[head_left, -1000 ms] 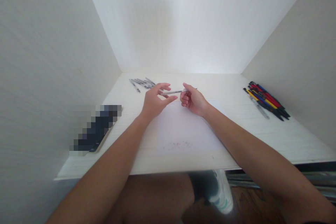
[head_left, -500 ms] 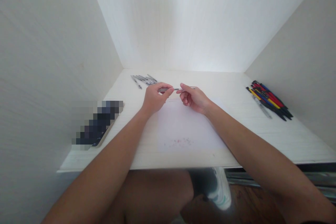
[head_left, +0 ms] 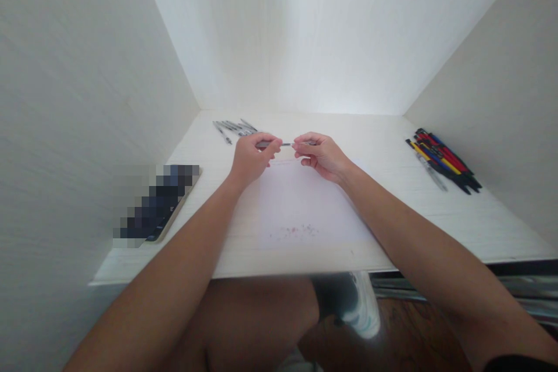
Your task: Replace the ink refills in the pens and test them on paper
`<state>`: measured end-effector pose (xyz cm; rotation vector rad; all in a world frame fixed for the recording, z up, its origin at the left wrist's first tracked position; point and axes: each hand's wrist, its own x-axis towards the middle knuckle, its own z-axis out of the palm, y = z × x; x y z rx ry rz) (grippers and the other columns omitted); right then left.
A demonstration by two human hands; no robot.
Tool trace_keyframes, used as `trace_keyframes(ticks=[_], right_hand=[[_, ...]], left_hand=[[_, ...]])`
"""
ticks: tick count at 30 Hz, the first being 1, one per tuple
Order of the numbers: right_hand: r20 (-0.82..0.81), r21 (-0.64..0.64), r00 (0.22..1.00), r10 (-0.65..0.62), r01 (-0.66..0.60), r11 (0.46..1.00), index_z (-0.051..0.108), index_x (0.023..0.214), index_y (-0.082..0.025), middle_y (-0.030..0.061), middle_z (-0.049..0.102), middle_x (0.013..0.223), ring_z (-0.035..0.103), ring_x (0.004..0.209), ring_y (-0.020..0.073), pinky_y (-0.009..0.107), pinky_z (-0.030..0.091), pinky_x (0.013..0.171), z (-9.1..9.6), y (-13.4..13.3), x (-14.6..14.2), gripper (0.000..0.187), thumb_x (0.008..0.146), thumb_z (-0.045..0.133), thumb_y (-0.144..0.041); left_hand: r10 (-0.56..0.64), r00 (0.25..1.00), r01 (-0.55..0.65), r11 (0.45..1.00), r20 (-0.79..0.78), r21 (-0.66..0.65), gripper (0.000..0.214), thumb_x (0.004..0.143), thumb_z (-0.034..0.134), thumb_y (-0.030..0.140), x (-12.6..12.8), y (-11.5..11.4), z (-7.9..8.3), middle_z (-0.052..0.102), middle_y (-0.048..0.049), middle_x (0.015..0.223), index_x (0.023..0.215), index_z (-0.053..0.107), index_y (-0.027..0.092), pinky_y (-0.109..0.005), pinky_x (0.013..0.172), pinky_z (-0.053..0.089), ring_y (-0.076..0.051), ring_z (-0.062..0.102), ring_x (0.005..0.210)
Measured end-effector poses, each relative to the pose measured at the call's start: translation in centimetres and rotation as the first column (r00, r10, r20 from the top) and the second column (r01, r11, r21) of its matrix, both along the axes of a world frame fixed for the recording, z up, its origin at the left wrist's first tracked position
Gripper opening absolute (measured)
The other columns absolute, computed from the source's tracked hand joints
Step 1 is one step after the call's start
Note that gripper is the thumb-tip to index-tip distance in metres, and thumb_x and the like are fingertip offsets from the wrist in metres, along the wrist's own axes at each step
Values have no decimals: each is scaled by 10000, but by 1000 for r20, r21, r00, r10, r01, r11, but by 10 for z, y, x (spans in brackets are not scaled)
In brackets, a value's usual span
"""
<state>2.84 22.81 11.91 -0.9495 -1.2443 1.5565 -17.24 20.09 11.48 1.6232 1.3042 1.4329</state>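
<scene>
A slim pen (head_left: 286, 144) lies level between my two hands, above the far part of a white sheet of paper (head_left: 305, 200). My left hand (head_left: 253, 157) is closed on its dark left part, thumb and fingers pinching it. At the other end, my right hand (head_left: 321, 154) pinches the lighter part with its fingertips. A thin dark length shows in the gap between the hands. Whether the two ends are joined or separate pieces I cannot tell. Just behind my left hand lie several clear pens (head_left: 233, 128), partly covered by it.
Several red, blue, yellow and black pens (head_left: 444, 160) lie in a pile at the right, a clear pen (head_left: 431, 173) beside them. A phone (head_left: 163, 209), partly blurred out, rests at the left. Pale walls enclose the white tabletop (head_left: 235, 256). Small marks dot the paper.
My right hand's fingers have closed more on the pen's right end, and their grip has shifted toward the tip of the thin dark length. The view has shifted slightly.
</scene>
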Motion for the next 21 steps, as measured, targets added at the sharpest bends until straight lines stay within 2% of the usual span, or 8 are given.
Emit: trace_keyframes(ticks=[3,6,8,11,14,16,21], right_hand=[[-41,-27,999,-12,11,1000,738,907,-198,-6,715,817,669,726,113,216,490,605,1,0,-1,322,644,923,-173],[-115,-98,993,-38,27,995,722,986,-199,6,740,865,699,731,108,206,530,650,5,-2,-3,262,772,872,-169],[-98,-157,994,-48,33,987,708,949,-175,38,748,860,691,678,103,192,523,604,9,-3,-5,109,916,781,-248],[18,-247,998,-60,63,967,677,855,-145,63,715,734,586,514,85,187,433,451,15,-4,-7,273,1038,639,-344],[104,-267,992,-74,99,958,641,787,-140,22,633,614,457,420,61,185,308,357,18,-5,-6,270,1026,652,-265],[118,-236,991,-70,96,967,630,765,-137,4,604,605,433,415,51,181,265,343,19,-5,-4,245,1005,652,-182],[121,-167,991,-59,79,983,633,776,-144,15,629,682,530,500,66,172,326,388,15,-2,0,189,957,689,-147]], left_hand=[[-20,1000,20,999,-10,36,277,839,747,395,-1,2,-3,765,-77,803,885,786,124,-174,402,491,-128,655,592],[-41,999,42,996,-18,80,279,805,778,368,-1,4,-6,788,-99,995,950,791,129,-182,416,525,-159,707,720],[-45,999,47,995,-21,91,266,788,785,335,-2,5,-8,784,-105,1062,957,791,130,-184,428,540,-172,722,771],[-48,998,51,993,-28,104,242,779,787,310,-2,6,-11,783,-103,1055,945,794,134,-186,448,552,-176,724,787],[-51,998,54,992,-35,110,226,772,791,301,-3,7,-14,783,-96,1038,934,796,143,-185,467,558,-171,720,784],[-50,998,54,993,-47,108,226,770,791,299,-3,7,-15,783,-93,1029,933,797,144,-184,459,552,-163,713,760],[-26,998,32,994,-60,102,256,793,773,346,-3,8,-14,785,-95,1003,938,787,136,-179,420,522,-162,701,734]])
